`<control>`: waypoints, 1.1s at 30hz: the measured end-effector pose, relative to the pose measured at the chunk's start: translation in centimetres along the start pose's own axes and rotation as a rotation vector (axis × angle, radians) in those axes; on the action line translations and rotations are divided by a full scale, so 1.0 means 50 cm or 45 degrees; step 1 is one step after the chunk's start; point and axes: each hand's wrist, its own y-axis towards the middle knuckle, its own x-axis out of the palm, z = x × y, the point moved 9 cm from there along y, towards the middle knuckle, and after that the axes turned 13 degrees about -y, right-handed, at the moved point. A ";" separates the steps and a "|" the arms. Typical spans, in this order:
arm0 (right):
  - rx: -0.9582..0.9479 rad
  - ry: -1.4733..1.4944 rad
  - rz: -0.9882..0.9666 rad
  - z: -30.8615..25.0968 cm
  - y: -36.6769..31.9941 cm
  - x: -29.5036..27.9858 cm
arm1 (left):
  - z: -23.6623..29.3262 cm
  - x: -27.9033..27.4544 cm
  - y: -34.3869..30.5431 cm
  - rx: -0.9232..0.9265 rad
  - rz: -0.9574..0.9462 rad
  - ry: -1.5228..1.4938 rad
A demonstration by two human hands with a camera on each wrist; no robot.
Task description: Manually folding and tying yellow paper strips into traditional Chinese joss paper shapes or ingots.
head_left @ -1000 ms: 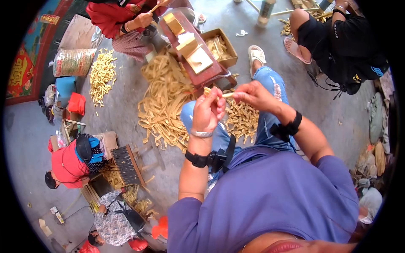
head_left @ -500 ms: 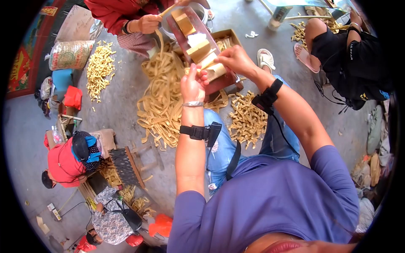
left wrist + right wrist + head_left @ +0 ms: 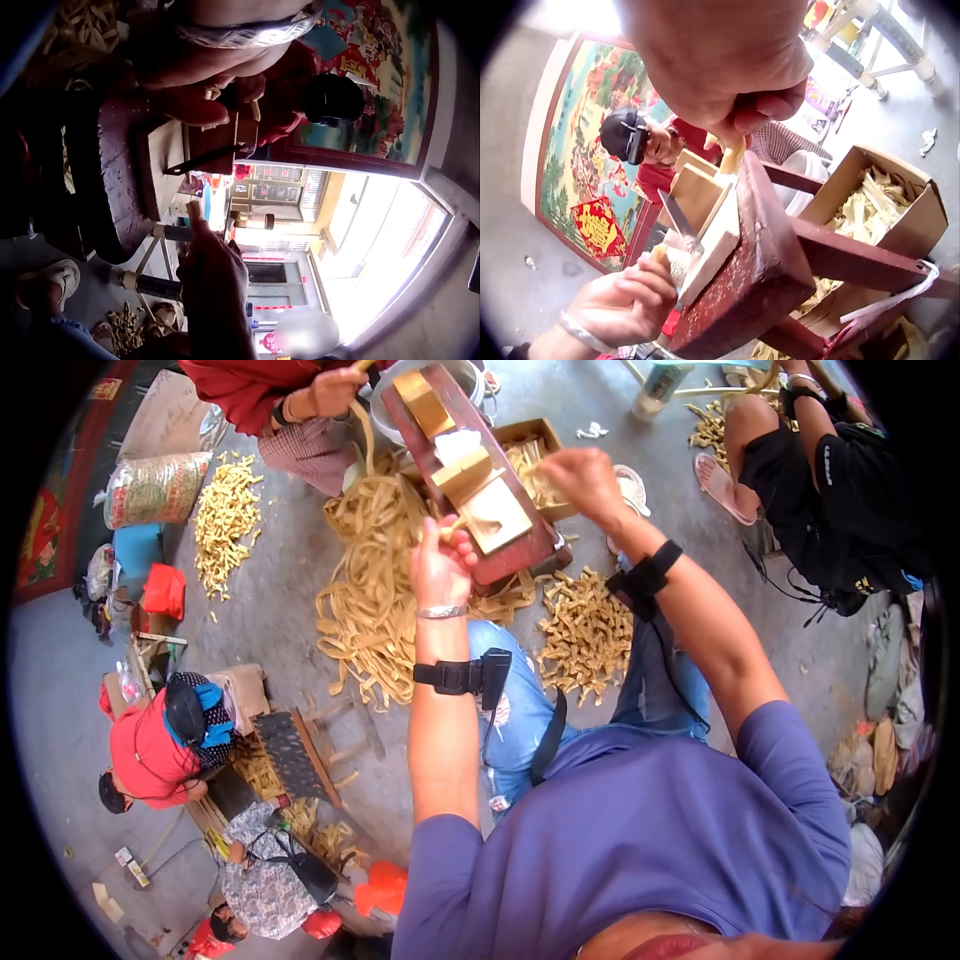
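Observation:
My left hand (image 3: 443,568) is at the near left corner of a pale board (image 3: 512,520) on a dark red bench (image 3: 502,569). Its curled fingers pinch a short yellowish piece, whose end (image 3: 658,253) shows in the right wrist view. My right hand (image 3: 583,482) is raised over the bench's right side, apart from the left hand, pinching another yellowish piece (image 3: 733,159). A metal blade (image 3: 678,219) stands up from the board between the hands, beside a wooden block (image 3: 462,475). In the left wrist view the right hand's piece (image 3: 196,213) sticks up from the fingertips.
Long yellowish strips (image 3: 370,590) lie heaped left of the bench, with short pieces (image 3: 585,630) near my knees. A cardboard box (image 3: 915,225) stands right of the bench. A person in red (image 3: 235,395) sits across; another in black (image 3: 840,510) sits right.
Both hands moved forward from over my lap to the bench. The right hand then drew away from the left, up and to the right, with a yellowish piece.

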 end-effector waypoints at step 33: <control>0.292 0.249 -0.168 0.278 0.003 -0.107 | 0.036 -0.946 0.047 -0.248 1.092 2.396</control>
